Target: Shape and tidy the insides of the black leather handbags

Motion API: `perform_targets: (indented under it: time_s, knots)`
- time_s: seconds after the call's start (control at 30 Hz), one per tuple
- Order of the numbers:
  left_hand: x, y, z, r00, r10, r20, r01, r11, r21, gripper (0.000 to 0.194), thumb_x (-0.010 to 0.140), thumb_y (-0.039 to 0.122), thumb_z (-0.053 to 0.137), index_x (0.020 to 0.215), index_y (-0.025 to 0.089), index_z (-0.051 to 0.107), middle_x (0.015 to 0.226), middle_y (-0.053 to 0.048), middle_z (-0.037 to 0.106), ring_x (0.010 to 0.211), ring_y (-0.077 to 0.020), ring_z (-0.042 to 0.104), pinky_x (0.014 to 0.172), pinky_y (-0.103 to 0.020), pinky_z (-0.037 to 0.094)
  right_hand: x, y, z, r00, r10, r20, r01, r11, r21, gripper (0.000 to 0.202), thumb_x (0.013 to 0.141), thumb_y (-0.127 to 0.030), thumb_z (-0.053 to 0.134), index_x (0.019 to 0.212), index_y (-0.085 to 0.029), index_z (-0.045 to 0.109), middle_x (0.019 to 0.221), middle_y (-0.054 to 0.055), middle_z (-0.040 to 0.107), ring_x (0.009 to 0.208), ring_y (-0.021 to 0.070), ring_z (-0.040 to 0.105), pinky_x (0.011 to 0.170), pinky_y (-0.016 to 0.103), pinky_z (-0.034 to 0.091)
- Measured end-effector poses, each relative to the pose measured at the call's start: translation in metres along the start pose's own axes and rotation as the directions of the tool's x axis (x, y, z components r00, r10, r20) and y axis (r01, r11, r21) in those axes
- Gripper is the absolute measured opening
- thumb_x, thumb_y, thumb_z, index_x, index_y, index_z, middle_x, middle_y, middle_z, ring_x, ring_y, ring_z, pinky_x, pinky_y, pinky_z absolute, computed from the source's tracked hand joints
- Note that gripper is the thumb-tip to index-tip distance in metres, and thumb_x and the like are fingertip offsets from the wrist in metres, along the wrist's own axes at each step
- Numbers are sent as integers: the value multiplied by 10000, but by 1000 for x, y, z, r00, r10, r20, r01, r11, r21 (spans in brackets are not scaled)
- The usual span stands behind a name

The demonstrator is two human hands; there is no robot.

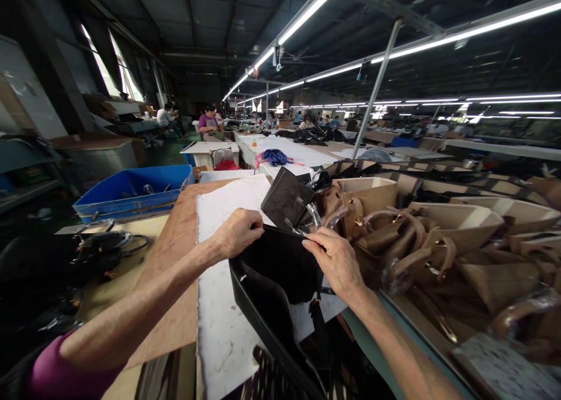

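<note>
Clearly both hands, left hand (236, 231) & right hand (335, 259), have fingers clamped on the black handbag (280, 271) rim w/ its flap (286, 200) up; a slip could drop it off the worktop (175, 283) edge.

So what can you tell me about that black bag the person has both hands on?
The black bag looks like smooth dark leather or a look-alike, open at the top, lying on a white sheet over the wooden table. A stiff dark flap stands up at its far edge. The left hand grips the rim on one side and the right hand pinches the other. Tan bags sit close to its right.
</note>
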State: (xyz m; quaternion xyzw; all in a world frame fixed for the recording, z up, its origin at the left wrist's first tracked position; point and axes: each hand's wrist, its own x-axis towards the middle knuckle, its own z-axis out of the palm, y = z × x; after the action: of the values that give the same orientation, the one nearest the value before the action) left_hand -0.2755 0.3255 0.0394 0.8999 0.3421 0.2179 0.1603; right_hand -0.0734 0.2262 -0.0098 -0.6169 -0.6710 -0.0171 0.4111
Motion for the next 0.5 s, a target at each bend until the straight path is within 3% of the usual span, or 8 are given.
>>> perform_targets:
  time_s: [0.1, 0.27, 0.5]
  knots:
    - [-1, -1, 2, 1000, 1, -7, -1, 1000, 0, 127, 670, 140, 451, 597, 139, 555, 578, 18, 542, 561, -101, 463, 544, -202, 325, 6, -7, -2, 999, -35, 28, 38, 992, -122, 175, 825, -291, 509, 750, -228, 655, 734, 21, 588, 767, 166, 530, 677, 262, 375]
    - [-6, 0, 3, 1000, -15, -27, 14, 999, -35, 126, 690, 155, 453, 622, 145, 558, 586, 20, 549, 559, -100, 475, 545, -202, 331, 20, -29, 8, 993, -23, 117, 55, 958, -281, 218, 830, -301, 504, 673, -228, 636, 653, 18, 617, 640, 152, 548, 564, 265, 303]
    - [-9, -1, 1, 998, -36, -54, 33, 997, -63, 116, 695, 169, 463, 595, 148, 519, 548, 30, 511, 538, -94, 442, 517, -200, 299, 27, -46, 22, 992, 30, 120, 20, 919, -393, 249, 839, -335, 475, 682, -241, 643, 603, 43, 639, 563, 167, 555, 515, 288, 210]
